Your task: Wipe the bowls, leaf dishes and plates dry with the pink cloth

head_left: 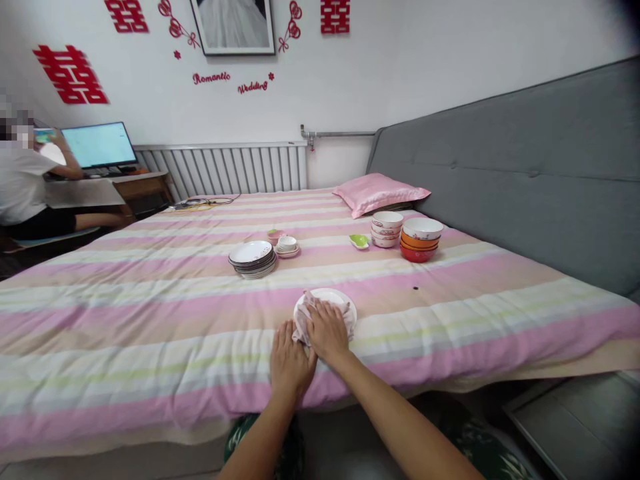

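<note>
A white plate (330,294) lies near the front edge of the striped bedspread. My right hand (327,330) presses a crumpled pale pink cloth (303,320) onto it, covering much of the plate. Beside the plate's lower left rim rests my left hand (291,357), fingers stretched out and nothing held; whether its thumb touches the rim I cannot tell. Farther off to the left stands a stack of plates (253,253), with small white dishes (287,244) and a pink cup (274,235) by it. Stacked white bowls (387,223) and a stack of white, orange and red bowls (421,240) stand to the right.
A green leaf-shaped dish (359,241) sits left of the bowls. Behind them lies a pink pillow (380,192) by the grey headboard (500,160). Cables (205,203) lie at the far edge. A person (30,173) sits at a desk with a monitor (100,145).
</note>
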